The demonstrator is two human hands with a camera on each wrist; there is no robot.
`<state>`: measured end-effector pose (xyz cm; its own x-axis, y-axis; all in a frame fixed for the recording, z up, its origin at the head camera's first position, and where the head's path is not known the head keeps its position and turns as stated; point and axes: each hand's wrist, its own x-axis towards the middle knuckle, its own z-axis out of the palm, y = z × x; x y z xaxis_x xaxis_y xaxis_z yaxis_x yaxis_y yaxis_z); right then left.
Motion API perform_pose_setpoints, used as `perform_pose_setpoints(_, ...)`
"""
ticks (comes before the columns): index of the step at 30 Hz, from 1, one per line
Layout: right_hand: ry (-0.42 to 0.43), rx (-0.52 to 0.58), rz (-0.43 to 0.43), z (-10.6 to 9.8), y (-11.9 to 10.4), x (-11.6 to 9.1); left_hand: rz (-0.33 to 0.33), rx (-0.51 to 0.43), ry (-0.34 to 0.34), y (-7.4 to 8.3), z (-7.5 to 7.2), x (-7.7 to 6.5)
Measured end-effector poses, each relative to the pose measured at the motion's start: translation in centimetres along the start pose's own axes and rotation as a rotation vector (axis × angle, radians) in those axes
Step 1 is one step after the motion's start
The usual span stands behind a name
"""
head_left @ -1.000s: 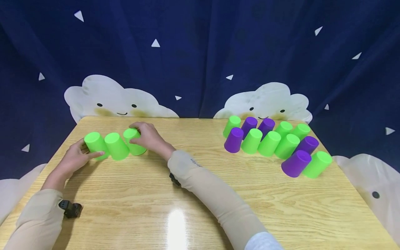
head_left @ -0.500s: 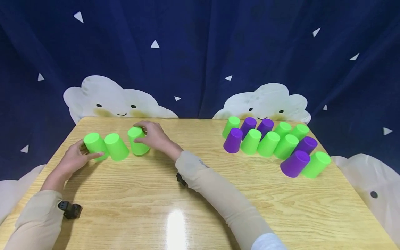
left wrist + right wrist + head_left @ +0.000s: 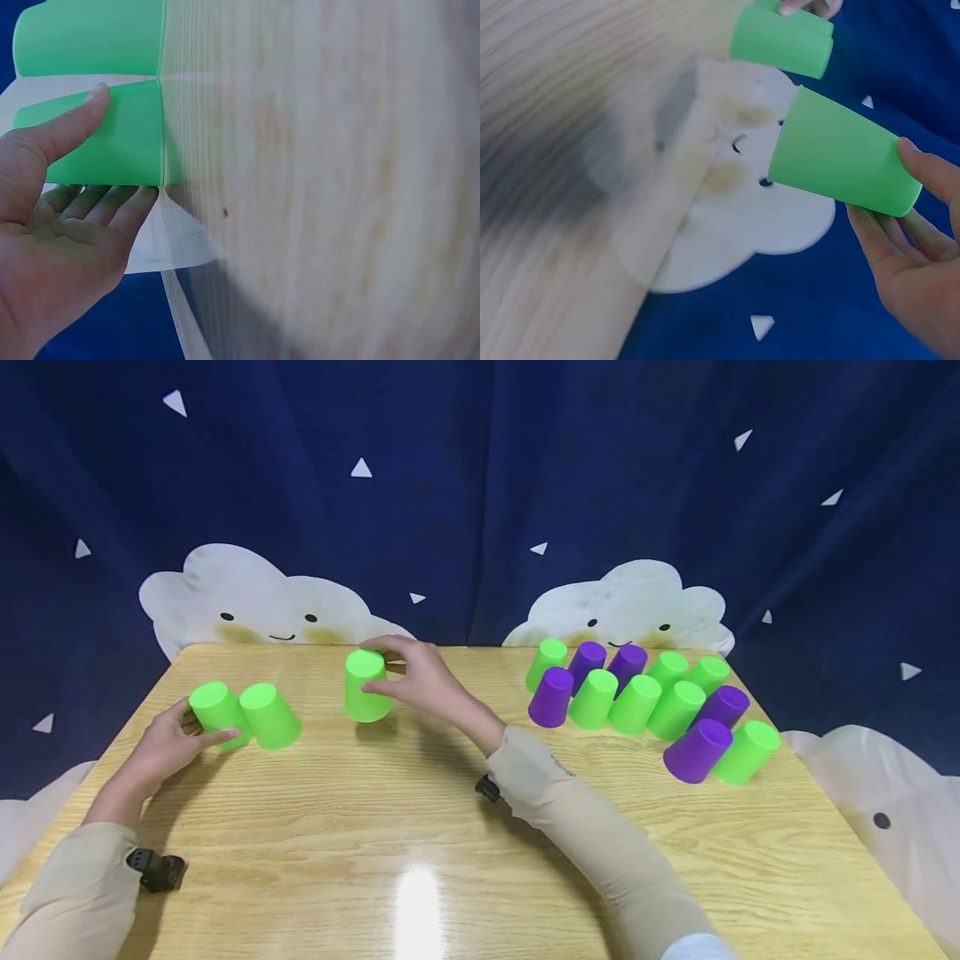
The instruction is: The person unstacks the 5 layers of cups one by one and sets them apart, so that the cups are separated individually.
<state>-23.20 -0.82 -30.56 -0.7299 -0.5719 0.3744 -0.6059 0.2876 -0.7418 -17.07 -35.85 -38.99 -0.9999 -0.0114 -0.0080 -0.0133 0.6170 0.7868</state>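
Observation:
My left hand (image 3: 167,745) grips the leftmost upside-down green cup (image 3: 124,142), thumb on its near side and fingers around its left side. That cup's rim rests on the table. Close on its right stands another inverted green cup (image 3: 272,717), which no hand touches. Farther right, my right hand (image 3: 423,672) holds a third green cup (image 3: 844,154) between thumb and fingers near its closed end. It is upside down and slightly above the wooden table (image 3: 330,843), with a shadow below it.
Several inverted green cups (image 3: 636,704) and purple cups (image 3: 551,697) stand in a cluster on the table's right side. A dark blue curtain (image 3: 450,485) with white clouds hangs behind the table's back edge.
My right hand has moved right with its green cup, away from the other two, and the cup has risen off the table. The left hand keeps its grip on the leftmost cup.

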Motion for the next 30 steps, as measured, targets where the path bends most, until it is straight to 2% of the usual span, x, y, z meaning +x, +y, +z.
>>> perform_pose_setpoints(5, 0.048, 0.027, -0.043, -2.7, 0.1, -2.3, 0.006, 0.017, 0.003, 0.1, 0.0, 0.0)
perform_pose_setpoints(11, 0.098, 0.043, -0.043, -5.7, 0.7, -5.6, -0.001, 0.014, -0.001, 0.2, -0.1, -0.1)
perform_pose_setpoints(15, 0.124, 0.035, -0.014, -7.3, 1.4, -8.3, 0.003, 0.009, -0.002, 0.2, -0.1, 0.0)
perform_pose_setpoints(22, 0.215, -0.105, 0.046, -10.8, 2.5, -13.7, 0.007, 0.005, -0.004, 0.1, -0.1, 0.2)
perform_pose_setpoints(30, 0.324, -0.185, 0.164, -14.8, 4.2, -18.9, -0.003, 0.001, -0.01, -0.1, -0.1, 0.1)
